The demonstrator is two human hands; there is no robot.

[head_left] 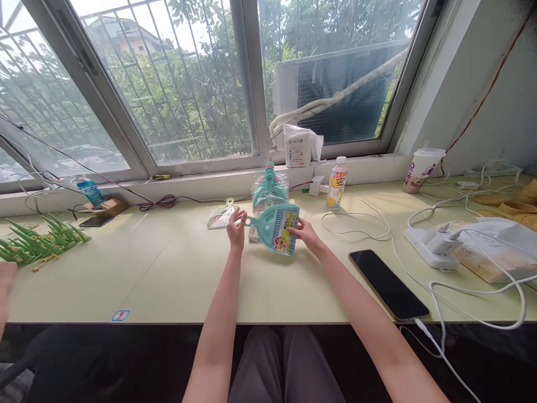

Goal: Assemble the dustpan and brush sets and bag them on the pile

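A teal mini dustpan-and-brush set (266, 226) with a colourful printed label is held tilted just above the table. My left hand (237, 226) pinches the end of its handle. At its wide end, my right hand (306, 234) grips the edge by the label, with the thumb on the front. Behind it a bunch of similar teal dustpans (271, 187) stands in clear plastic. Left of that lies a pale dustpan set (221, 217) in clear wrap, partly hidden by my left hand.
A juice bottle (336, 184), a phone (388, 284) on a cable, a power strip (436, 249) and a paper cup (423, 172) are on the right. Green plastic-looking pieces (42, 240) lie far left, near another person's hand (6, 280). A white package (298, 148) sits on the windowsill.
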